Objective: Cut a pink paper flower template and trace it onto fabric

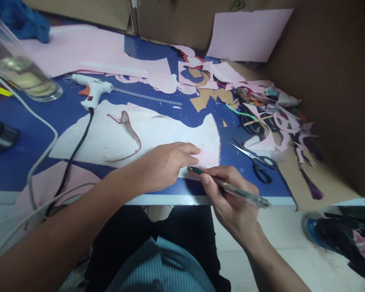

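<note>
My right hand (231,194) grips a clear-barrelled pen (243,194), its green tip end pointing left near the lower edge of a small pink piece (207,157). That piece lies on a large white sheet (170,132) with dark red stitching along its right edge. My left hand (167,164) lies flat on the sheet with fingers stretched toward the pink piece, pressing beside it. A curved strip with dark red stitching (136,140) stands up from the sheet's left part. To the right of the sheet, black-handled scissors (257,160) lie with blades slightly apart.
A white glue gun (93,91) with a black cord lies behind the sheet. At left are a clear container (27,69) and a white cable (45,156). Pink and brown scraps (200,99) pile up toward the right. Cardboard walls (319,89) border the blue table (231,121).
</note>
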`<state>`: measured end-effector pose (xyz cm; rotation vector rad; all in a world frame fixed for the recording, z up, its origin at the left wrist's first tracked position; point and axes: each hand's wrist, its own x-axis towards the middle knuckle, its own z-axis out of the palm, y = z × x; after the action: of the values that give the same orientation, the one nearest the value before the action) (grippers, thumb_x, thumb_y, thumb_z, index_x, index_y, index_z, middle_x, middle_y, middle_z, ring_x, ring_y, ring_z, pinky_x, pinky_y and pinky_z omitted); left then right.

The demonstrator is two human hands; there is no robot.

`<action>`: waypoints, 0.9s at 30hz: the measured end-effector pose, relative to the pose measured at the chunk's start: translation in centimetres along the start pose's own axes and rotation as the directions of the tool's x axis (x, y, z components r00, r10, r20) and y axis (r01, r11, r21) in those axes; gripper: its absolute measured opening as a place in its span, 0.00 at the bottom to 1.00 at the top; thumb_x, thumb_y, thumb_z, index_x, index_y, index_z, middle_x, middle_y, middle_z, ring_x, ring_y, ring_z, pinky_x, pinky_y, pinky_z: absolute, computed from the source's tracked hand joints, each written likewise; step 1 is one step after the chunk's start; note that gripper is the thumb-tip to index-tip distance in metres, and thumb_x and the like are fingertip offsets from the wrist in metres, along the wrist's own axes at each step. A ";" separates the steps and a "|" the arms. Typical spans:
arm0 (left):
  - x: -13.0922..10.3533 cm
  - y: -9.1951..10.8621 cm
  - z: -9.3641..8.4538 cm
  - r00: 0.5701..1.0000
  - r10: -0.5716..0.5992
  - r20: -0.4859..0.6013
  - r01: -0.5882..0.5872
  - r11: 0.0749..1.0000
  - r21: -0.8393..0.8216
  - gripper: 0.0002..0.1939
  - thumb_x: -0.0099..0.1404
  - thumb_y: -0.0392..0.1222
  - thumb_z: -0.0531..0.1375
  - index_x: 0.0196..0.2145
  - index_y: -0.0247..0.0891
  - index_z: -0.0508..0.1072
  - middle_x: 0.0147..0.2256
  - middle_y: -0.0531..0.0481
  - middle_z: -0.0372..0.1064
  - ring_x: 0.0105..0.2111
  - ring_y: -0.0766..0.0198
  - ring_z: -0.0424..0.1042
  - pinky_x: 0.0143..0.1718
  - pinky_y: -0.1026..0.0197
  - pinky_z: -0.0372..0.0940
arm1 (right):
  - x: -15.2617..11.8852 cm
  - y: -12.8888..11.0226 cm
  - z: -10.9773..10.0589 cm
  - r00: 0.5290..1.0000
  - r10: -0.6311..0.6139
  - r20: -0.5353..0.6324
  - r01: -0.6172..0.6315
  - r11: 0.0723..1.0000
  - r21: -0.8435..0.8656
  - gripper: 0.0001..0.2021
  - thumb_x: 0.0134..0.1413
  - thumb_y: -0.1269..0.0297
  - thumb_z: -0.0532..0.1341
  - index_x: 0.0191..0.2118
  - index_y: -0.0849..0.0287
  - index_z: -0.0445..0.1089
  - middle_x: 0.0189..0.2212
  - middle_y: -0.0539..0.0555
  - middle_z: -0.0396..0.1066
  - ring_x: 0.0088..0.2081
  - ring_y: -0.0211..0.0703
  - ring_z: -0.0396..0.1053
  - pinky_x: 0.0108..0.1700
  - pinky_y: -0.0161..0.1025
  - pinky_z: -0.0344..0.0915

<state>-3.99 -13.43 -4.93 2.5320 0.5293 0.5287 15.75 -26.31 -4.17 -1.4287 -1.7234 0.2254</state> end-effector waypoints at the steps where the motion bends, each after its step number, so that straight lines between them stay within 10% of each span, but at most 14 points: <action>1: 0.0 0.0 0.0 1.000 -0.003 0.002 0.003 1.000 -0.003 0.29 0.67 0.23 0.53 0.58 0.40 0.82 0.67 0.45 0.74 0.68 0.55 0.73 0.71 0.50 0.67 | 0.0 0.0 0.0 1.000 -0.002 0.002 0.002 1.000 -0.005 0.03 0.71 0.68 0.67 0.44 0.53 0.75 0.32 0.47 0.80 0.28 0.37 0.76 0.32 0.34 0.71; 27: 0.0 -0.1 0.1 0.999 0.028 -0.016 -0.028 1.000 0.008 0.30 0.66 0.21 0.53 0.57 0.39 0.83 0.66 0.44 0.75 0.68 0.55 0.73 0.71 0.48 0.68 | -1.1 -0.4 -0.7 1.000 0.008 -0.018 -0.008 1.000 -0.007 0.03 0.70 0.69 0.68 0.43 0.53 0.75 0.32 0.48 0.79 0.28 0.38 0.75 0.31 0.35 0.72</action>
<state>-3.93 -13.37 -5.08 2.5480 0.5038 0.5585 15.93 -27.68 -4.01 -1.4386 -1.7057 0.2101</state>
